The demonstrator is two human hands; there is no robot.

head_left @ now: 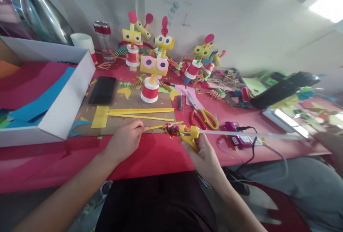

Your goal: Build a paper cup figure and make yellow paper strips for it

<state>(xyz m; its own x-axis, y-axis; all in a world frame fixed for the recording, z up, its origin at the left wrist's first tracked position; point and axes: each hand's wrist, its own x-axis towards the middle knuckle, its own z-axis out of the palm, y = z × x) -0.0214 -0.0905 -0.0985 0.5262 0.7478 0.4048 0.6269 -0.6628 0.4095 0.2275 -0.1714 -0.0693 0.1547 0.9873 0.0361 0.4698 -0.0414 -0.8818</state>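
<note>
My left hand (127, 140) pinches the end of a thin yellow paper strip (155, 127) over the front edge of the cardboard. My right hand (205, 153) is wrapped round the yellow handle of a glue gun (189, 132), whose messy, multicoloured nozzle end points left at the strip. A long clear glue stick (230, 132) juts out of its back to the right. Whether nozzle and strip touch I cannot tell. Longer yellow strips (142, 111) and a yellow paper piece (100, 117) lie on the cardboard (128, 128) beyond my left hand.
Paper-cup figures (150, 90) stand towards the wall. Scissors (205, 117), a phone (102, 90) and a purple power strip (239, 135) lie on the red table (158, 157). At left is a white box (61, 100) of coloured paper. Another person's hand (331, 141) is at far right.
</note>
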